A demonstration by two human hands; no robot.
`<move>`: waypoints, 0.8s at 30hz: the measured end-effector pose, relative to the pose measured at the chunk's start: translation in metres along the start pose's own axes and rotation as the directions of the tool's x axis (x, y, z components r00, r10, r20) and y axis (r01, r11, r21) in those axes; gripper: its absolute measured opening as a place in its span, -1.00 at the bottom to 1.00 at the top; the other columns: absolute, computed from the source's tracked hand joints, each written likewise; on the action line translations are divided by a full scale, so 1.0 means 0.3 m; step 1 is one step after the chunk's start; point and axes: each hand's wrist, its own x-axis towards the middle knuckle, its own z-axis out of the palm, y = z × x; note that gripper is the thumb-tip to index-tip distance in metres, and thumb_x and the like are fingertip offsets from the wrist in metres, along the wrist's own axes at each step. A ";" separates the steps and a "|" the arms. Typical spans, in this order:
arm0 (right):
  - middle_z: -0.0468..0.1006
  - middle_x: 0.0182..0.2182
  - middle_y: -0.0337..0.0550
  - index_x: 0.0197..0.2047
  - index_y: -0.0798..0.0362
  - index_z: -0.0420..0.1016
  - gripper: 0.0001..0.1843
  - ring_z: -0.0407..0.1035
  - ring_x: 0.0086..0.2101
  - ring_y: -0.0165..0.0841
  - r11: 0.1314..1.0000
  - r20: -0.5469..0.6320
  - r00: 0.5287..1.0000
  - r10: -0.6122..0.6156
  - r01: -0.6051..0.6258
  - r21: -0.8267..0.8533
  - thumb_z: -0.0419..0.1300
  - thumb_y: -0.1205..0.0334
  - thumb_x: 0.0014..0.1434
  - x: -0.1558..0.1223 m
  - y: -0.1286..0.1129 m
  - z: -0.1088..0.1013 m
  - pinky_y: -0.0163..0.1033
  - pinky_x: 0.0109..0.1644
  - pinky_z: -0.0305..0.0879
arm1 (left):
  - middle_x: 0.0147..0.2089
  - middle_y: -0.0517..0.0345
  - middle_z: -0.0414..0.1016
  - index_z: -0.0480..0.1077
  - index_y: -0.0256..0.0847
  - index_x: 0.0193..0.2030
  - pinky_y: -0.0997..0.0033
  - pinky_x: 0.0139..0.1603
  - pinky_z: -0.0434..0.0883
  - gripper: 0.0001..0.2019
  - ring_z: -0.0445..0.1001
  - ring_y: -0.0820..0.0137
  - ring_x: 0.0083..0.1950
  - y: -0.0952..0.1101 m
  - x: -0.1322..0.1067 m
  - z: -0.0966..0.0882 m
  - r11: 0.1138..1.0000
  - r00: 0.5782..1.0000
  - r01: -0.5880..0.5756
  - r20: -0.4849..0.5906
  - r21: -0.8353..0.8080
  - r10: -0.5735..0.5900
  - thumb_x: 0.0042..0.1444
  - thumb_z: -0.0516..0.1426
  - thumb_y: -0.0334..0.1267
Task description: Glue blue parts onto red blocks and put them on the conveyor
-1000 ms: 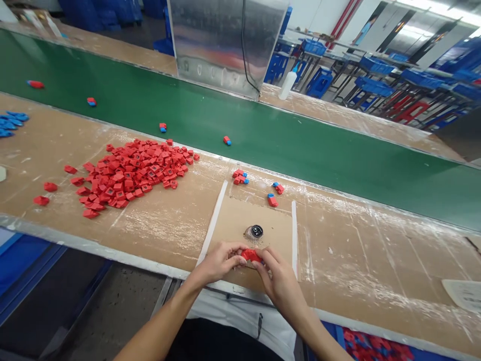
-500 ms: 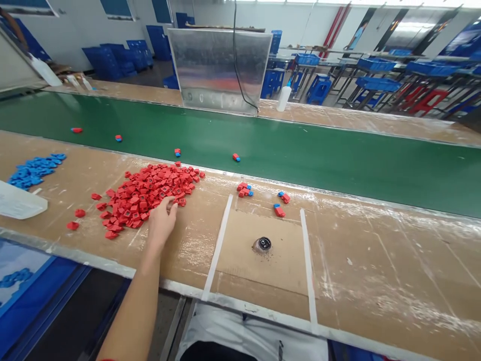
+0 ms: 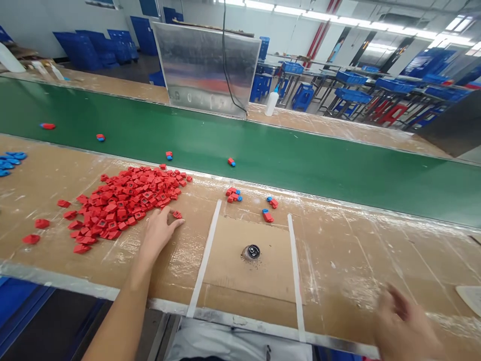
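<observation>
A long workbench covered in tan cardboard and clear tape point(image 3: 338, 260) runs through a factory hall, with a green conveyor belt point(image 3: 300, 160) alongside it. Just beyond the left hand's point(image 3: 158, 235) fingertips lies a loose red plastic piece point(image 3: 177, 214), at the lower right edge of a heap of red plastic pieces point(image 3: 124, 208) left of centre. The hand rests low on the bench with its fingers lightly spread, pinching nothing. The pieces look light, stiff and small, so they would likely skid if nudged; a pinch on the flat sides of one should lift it cleanly.

The right hand point(image 3: 404, 323), blurred at the lower right, has its fingers spread and shows nothing in them. Between the hands, two white tape strips point(image 3: 205, 255) flank a cardboard pad point(image 3: 225, 271) bearing a small round object with a dark top point(image 3: 251, 253). Red-and-blue pieces point(image 3: 233, 195) sit just above the pad, and blue pieces point(image 3: 9, 160) lie at the far left.
</observation>
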 end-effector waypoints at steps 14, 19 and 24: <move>0.40 -0.10 0.13 0.04 0.17 0.46 -0.52 0.35 -0.14 -0.11 0.900 0.401 0.812 -0.423 0.324 0.293 -0.05 0.00 0.34 0.216 -0.702 0.610 -0.06 -0.07 0.26 | -0.36 0.22 0.46 0.25 -0.13 -0.25 0.45 -0.28 0.39 -0.96 0.49 0.38 -0.35 0.035 -0.148 0.047 0.916 0.996 -0.020 -0.083 -0.401 -0.015 0.15 0.07 -0.29; 0.38 -0.02 0.05 0.13 0.15 0.36 -0.62 0.36 -0.14 -0.22 0.842 0.435 0.724 -0.535 0.420 0.338 0.07 0.14 0.32 0.391 -0.935 0.847 -0.11 -0.02 0.27 | -0.37 0.24 0.43 0.34 -0.12 -0.22 0.44 -0.31 0.35 -0.91 0.43 0.38 -0.37 0.110 -0.256 0.076 0.800 1.000 0.008 0.007 -0.600 -0.005 0.15 0.05 -0.32; 0.38 0.04 -0.04 0.10 0.09 0.37 -0.65 0.34 -0.04 -0.20 0.801 0.472 0.647 -0.599 0.478 0.361 0.18 0.13 0.31 0.480 -1.077 1.017 0.02 0.06 0.29 | -0.35 0.22 0.41 0.37 -0.10 -0.20 0.45 -0.32 0.31 -0.85 0.39 0.38 -0.35 0.138 -0.341 0.112 0.723 0.996 0.093 0.069 -0.684 -0.063 0.12 0.05 -0.38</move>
